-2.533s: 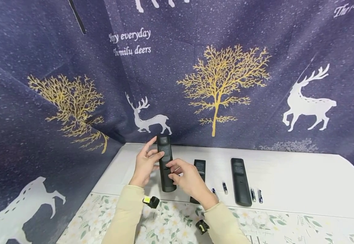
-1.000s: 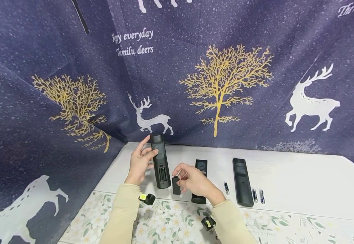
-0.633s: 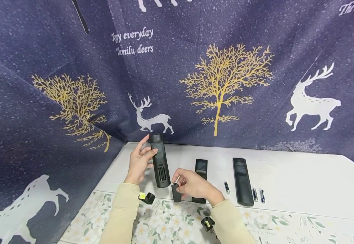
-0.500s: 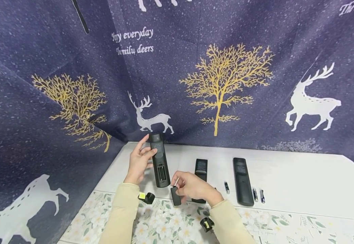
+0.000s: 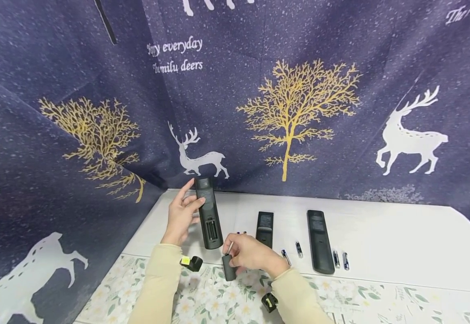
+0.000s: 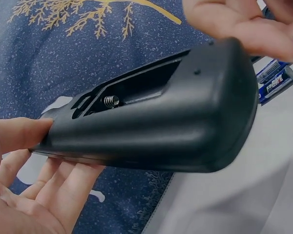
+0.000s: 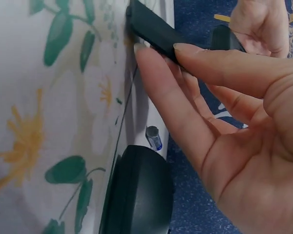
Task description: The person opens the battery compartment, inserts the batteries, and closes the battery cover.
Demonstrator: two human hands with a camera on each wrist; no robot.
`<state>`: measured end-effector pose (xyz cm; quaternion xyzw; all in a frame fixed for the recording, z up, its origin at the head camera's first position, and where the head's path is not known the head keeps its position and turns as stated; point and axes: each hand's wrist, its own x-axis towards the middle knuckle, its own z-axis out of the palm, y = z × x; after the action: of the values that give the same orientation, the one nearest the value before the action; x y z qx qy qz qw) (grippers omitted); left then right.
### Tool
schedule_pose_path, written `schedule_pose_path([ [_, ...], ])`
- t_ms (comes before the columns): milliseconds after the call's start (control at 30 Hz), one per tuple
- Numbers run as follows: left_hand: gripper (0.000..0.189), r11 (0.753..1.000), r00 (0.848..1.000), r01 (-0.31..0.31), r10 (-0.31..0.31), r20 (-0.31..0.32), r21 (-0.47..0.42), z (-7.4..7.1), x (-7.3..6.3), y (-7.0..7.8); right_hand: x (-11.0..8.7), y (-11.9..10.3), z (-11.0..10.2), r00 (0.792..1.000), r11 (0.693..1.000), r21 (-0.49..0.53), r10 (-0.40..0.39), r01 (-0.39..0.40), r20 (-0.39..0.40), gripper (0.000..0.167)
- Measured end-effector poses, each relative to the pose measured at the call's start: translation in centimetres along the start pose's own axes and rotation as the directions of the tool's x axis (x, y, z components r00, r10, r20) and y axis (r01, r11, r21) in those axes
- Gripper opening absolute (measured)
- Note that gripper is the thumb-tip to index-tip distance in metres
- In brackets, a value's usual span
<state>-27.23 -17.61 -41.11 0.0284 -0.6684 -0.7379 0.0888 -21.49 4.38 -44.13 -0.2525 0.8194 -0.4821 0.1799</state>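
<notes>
My left hand holds a black remote control up on the left, thumb on its back and fingers behind it. Its battery compartment gapes without a cover, and a metal spring shows inside; I see no battery in it. Lower and to the right, my right hand pinches the small black battery cover between thumb and fingers, over the table's front part. In the right wrist view the cover tilts away from the fingertips.
A second remote lies behind my right hand, partly hidden. A third remote lies farther right. Loose batteries are on the white table beside the remotes; a flowered cloth covers the front. A dark printed curtain hangs behind.
The cover has come off the left-held remote, baring its compartment. My right hand has carried it down toward the front edge. The left-held remote has shifted slightly left.
</notes>
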Motion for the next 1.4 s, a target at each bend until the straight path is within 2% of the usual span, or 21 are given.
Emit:
schedule_pose_path([
  [200,0.072,1.000,1.000,0.019,-0.019,-0.015,0.010,-0.3,0.1,0.2,0.0,0.0,0.0,0.999,0.979,-0.202,-0.029,0.023,-0.027,0.035],
  [333,0.072,0.999,0.999,0.029,-0.029,-0.017,0.015,-0.5,0.2,0.2,0.0,0.1,-0.2,0.999,0.959,-0.283,-0.025,0.016,-0.028,0.033],
  [667,0.073,1.000,0.999,0.031,-0.031,-0.023,-0.002,-0.7,0.3,0.2,0.0,0.0,-0.3,0.999,0.946,-0.323,-0.037,0.030,-0.014,0.029],
  [800,0.072,1.000,1.000,0.018,-0.018,-0.022,-0.012,-0.7,0.3,0.1,-0.1,-0.1,-0.8,0.998,0.945,-0.326,-0.042,0.024,-0.050,0.028],
  [967,0.072,1.000,1.000,0.007,-0.007,-0.014,-0.016,-0.6,0.3,0.1,0.1,0.0,-1.4,0.990,0.944,-0.324,-0.103,0.068,-0.095,0.028],
  [1200,0.071,0.999,1.000,-0.001,0.000,-0.020,-0.036,-0.5,0.4,0.1,0.3,0.6,-2.4,0.969,0.905,-0.396,-0.217,0.154,-0.121,0.030],
  [1400,0.071,1.000,1.000,-0.004,0.004,-0.021,-0.017,-0.7,0.2,0.3,0.5,1.4,-3.5,0.972,0.877,-0.471,-0.186,0.098,-0.145,0.038],
])
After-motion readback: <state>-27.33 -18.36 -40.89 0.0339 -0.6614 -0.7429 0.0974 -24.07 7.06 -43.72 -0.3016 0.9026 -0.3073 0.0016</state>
